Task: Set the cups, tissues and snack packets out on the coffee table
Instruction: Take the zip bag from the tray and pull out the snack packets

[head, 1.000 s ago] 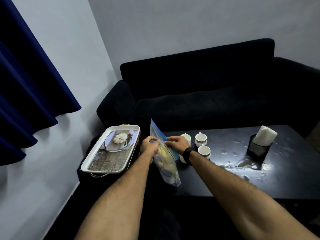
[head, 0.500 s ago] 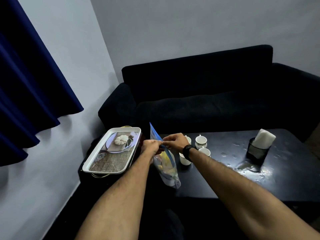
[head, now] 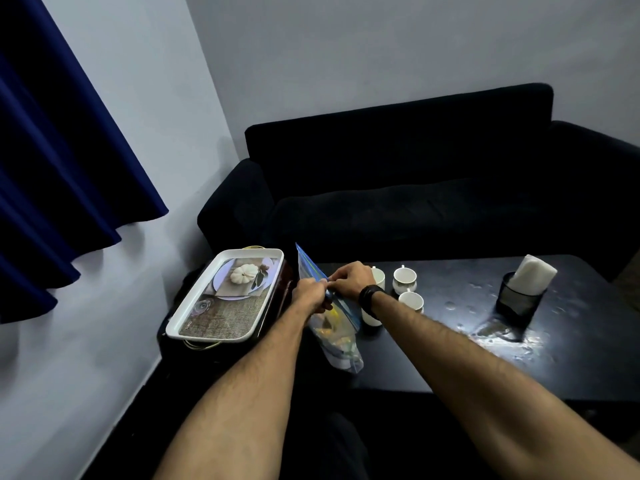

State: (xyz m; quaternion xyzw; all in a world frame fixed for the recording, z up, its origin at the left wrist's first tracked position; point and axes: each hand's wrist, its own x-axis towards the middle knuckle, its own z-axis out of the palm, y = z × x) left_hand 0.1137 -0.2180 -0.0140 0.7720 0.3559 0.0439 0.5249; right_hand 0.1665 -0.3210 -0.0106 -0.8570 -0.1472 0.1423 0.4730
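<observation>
1. Count the cups: four white teacups on the dark coffee table [head: 450,358]. One [head: 404,280] stands at the back, one [head: 411,302] sits nearer, one [head: 378,277] peeks out behind the right hand, and one [head: 370,317] is half hidden behind the wrist.
2. One black mesh holder [head: 518,301] stands towards the table's right side, with one white bundle of tissues [head: 532,278] sticking out of its top.
3. One clear zip bag [head: 337,336] with a blue seal strip hangs at the table's left end, with yellow snack packets showing through it. How many packets, I cannot tell.
4. One white tray [head: 221,299] with a pumpkin picture sits left of the table, on something dark.
5. Left hand [head: 309,295]: fingers curled tight, pinching the bag's top edge.
6. Right hand [head: 351,280], black band on the wrist: fingertips also pinched on that top edge, right against the left hand's.
7. Water drops glisten on the tabletop around the holder.
</observation>
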